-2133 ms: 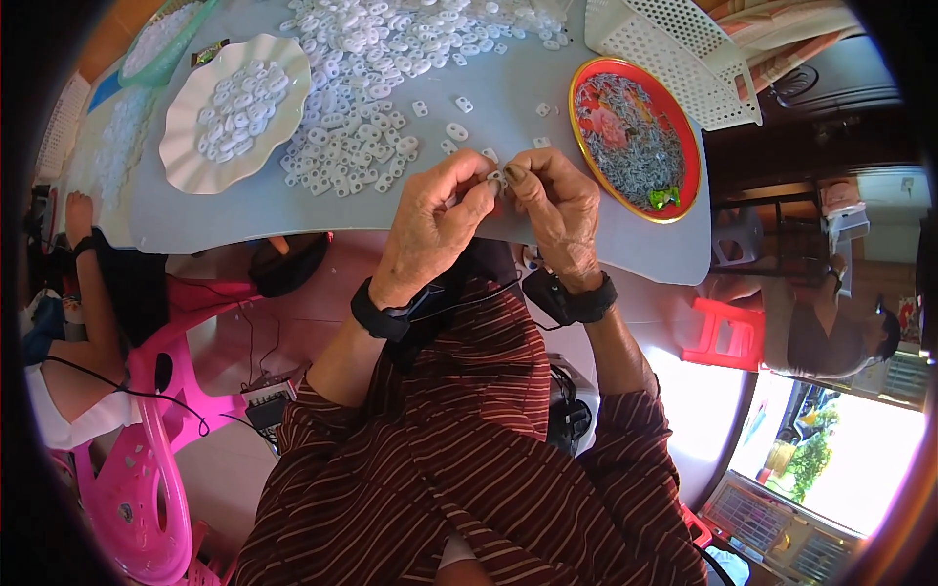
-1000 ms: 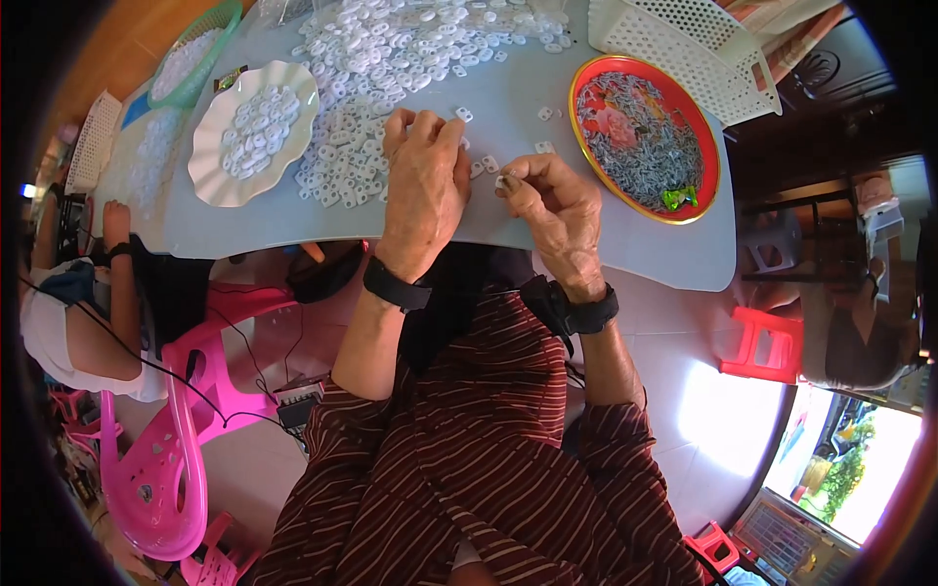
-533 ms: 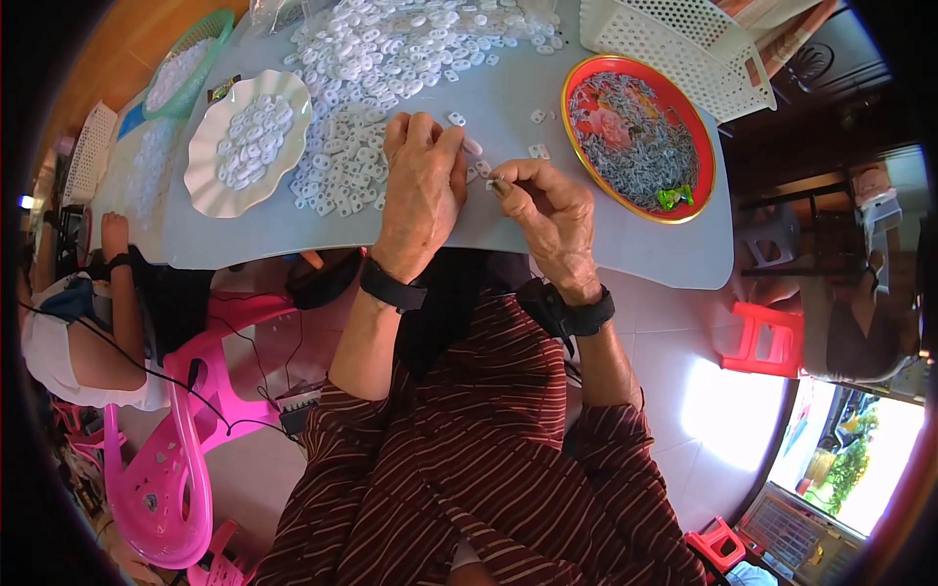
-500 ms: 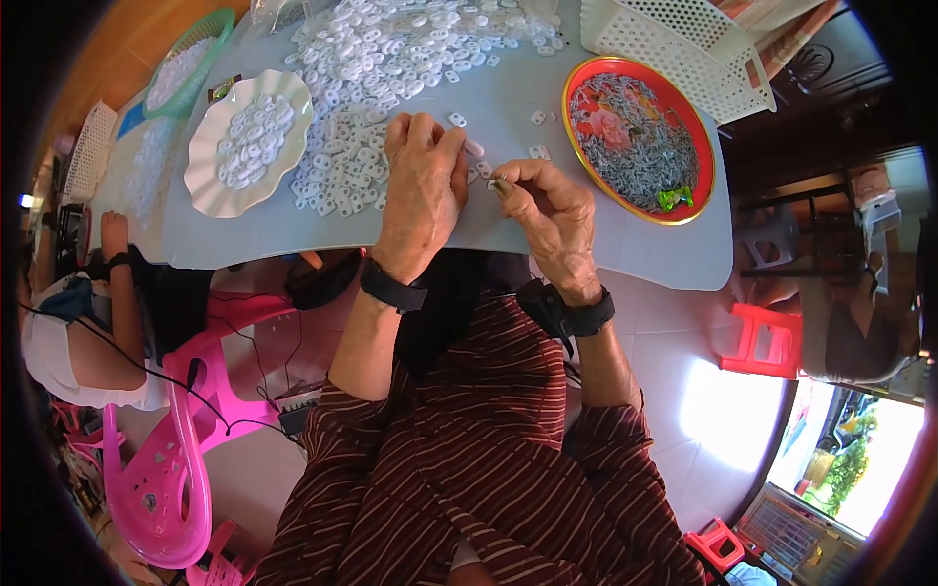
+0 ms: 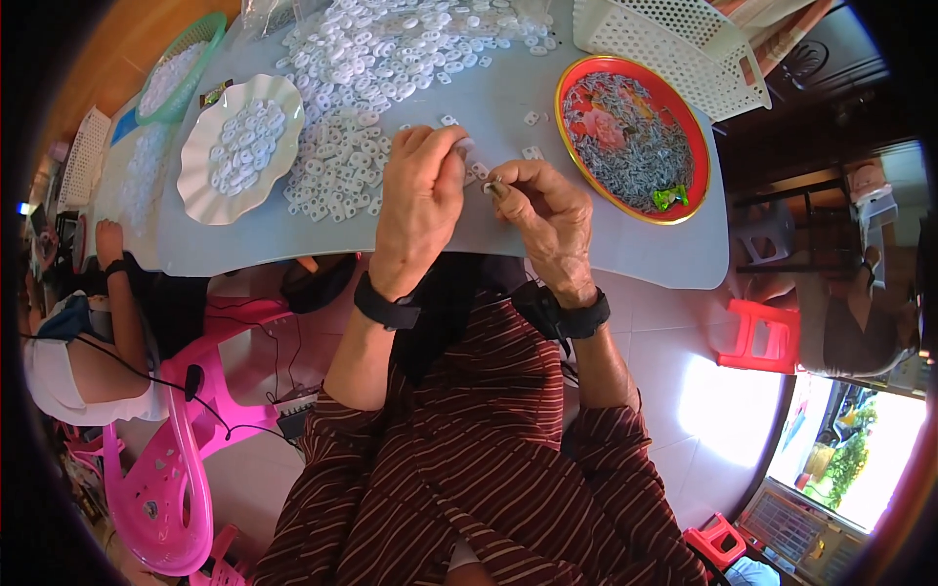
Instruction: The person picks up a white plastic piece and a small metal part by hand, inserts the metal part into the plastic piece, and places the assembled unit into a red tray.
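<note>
while the right hand (image 5: 549,220), just left of a red, gold-rimmed tray (image 5: 692,127), pinches a small white piece (image 5: 489,187), partly hidden by its thumb and forefinger, the left hand (image 5: 418,210), farther left of the tray, has its fingertips closed on a white oval piece (image 5: 465,146); the hands are near each other but apart. loose white pieces (image 5: 532,153) lie left of the tray on a grey table (image 5: 640,244). small grey pieces (image 5: 635,171) fill much of the tray, with a green wrapper (image 5: 669,198) at its near side. well left of the tray spreads a heap of white pieces (image 5: 342,161), and beyond it a scalloped cream plate (image 5: 202,161) holds more. a white perforated basket (image 5: 674,49) stands just behind the tray; a red stool (image 5: 762,337) is to the tray's right, below the tabletop.
</note>
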`<state>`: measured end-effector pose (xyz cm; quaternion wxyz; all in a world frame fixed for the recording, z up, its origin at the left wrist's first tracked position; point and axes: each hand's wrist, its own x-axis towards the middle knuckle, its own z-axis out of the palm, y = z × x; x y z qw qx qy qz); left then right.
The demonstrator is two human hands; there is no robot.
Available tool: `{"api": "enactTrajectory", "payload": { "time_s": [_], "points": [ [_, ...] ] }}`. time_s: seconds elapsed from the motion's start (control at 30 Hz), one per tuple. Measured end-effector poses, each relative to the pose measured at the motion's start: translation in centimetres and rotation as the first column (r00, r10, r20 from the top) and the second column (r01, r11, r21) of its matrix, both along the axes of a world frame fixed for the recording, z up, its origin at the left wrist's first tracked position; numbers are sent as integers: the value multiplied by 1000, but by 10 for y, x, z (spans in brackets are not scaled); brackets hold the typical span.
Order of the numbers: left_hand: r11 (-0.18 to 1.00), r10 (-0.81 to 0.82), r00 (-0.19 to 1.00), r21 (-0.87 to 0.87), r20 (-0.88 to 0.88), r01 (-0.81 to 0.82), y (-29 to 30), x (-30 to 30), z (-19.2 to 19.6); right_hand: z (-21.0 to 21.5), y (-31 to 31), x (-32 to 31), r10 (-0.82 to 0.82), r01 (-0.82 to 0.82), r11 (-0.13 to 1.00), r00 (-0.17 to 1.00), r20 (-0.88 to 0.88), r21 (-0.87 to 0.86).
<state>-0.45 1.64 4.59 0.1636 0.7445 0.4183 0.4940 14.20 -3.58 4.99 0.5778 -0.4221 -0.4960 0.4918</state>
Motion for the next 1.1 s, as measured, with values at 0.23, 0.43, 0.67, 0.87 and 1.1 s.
{"api": "enactTrajectory", "payload": {
  "time_s": [0.23, 0.43, 0.67, 0.87, 1.1],
  "points": [
    [790, -98, 708, -378, 699, 482, -18, -3, 8, 2, 1, -2, 19, -15, 998, 998, -59, 53],
    [855, -135, 829, -359, 542, 374, -21, -4, 9, 1, 1, -4, -25, 24, 999, 999, 26, 26],
    [951, -145, 939, -218, 311, 219, -23, -1, 13, 0, 1, -5, -33, 30, 998, 998, 57, 51],
    [962, -141, 945, -185, 296, 201, -22, 0, 12, -1, 1, -6, -29, 26, 998, 998, 53, 62],
    [929, -149, 915, -264, 376, 260, -23, -3, 14, 1, -1, -5, -26, 22, 998, 998, 62, 52]
  ]
}}
